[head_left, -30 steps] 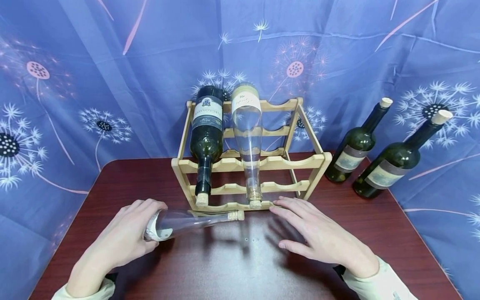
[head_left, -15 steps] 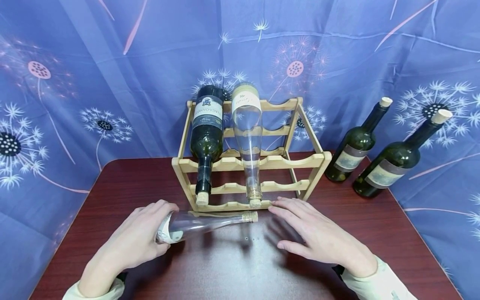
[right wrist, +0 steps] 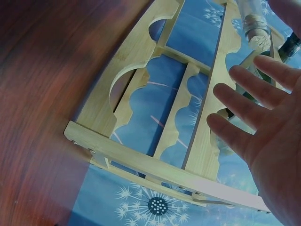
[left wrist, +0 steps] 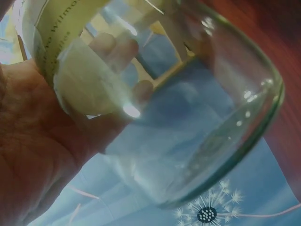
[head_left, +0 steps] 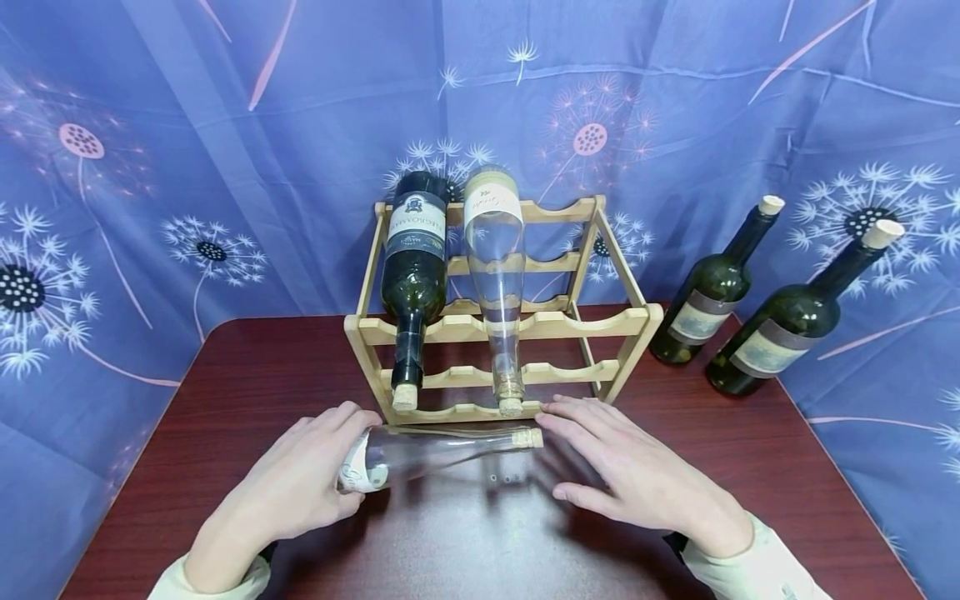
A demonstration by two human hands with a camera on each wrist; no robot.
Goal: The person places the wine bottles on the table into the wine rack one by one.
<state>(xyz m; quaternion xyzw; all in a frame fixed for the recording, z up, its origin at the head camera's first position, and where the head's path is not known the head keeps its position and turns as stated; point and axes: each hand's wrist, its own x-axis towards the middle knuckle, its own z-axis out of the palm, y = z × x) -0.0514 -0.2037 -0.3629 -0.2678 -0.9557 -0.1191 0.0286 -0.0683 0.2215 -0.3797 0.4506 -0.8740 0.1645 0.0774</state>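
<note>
My left hand point(head_left: 300, 475) grips a clear, corked glass bottle point(head_left: 450, 450) around its label end. The bottle lies sideways in front of the wooden wine rack point(head_left: 585, 325), its cork point(head_left: 527, 438) pointing right. In the left wrist view, the glass base point(left wrist: 225, 146) and part of the label point(left wrist: 70, 28) show, with fingers seen through the glass. My right hand point(head_left: 637, 475) is spread with straight fingers close to the cork; whether they touch is unclear. On the rack's top tier rest a dark green bottle point(head_left: 414, 283) and a clear bottle point(head_left: 498, 275), corks toward me.
Two dark green corked bottles point(head_left: 701, 308) point(head_left: 780, 337) stand upright right of the rack, at the back of the dark red table point(head_left: 465, 550). A blue dandelion-print cloth point(head_left: 300, 125) hangs behind and at both sides.
My left hand has carried the clear bottle to the right, bringing its cork up to my right fingertips. My right hand has hardly moved.
</note>
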